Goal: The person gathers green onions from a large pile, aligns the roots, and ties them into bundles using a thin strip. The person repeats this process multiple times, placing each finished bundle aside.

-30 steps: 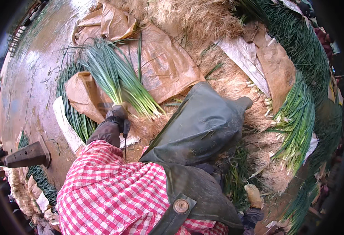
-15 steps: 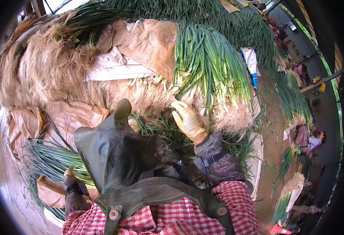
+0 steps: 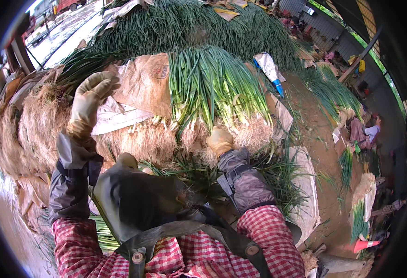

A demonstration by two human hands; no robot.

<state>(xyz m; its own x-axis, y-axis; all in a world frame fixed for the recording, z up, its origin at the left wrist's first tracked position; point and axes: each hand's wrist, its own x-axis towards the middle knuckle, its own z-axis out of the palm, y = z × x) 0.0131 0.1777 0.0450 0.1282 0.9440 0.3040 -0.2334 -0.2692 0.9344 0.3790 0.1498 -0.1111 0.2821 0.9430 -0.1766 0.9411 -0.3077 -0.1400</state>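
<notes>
Cream-gloved left hand (image 3: 91, 99) now raised, empty, half-open
Work apparently shifts to long green onions (image 3: 212, 88) beyond yellow-gloved right hand (image 3: 220, 141), grip unclear.

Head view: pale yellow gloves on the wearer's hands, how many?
2: one on the left hand, left of the tan wrapping sheet; one on the right hand, at the fibrous roots of long green onions.

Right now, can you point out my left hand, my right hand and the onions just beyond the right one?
Left hand (image 3: 88, 99): head view, its gloved middle.
Right hand (image 3: 220, 141): head view, its gloved back.
Onions (image 3: 216, 85): head view, their green leaves.
</notes>
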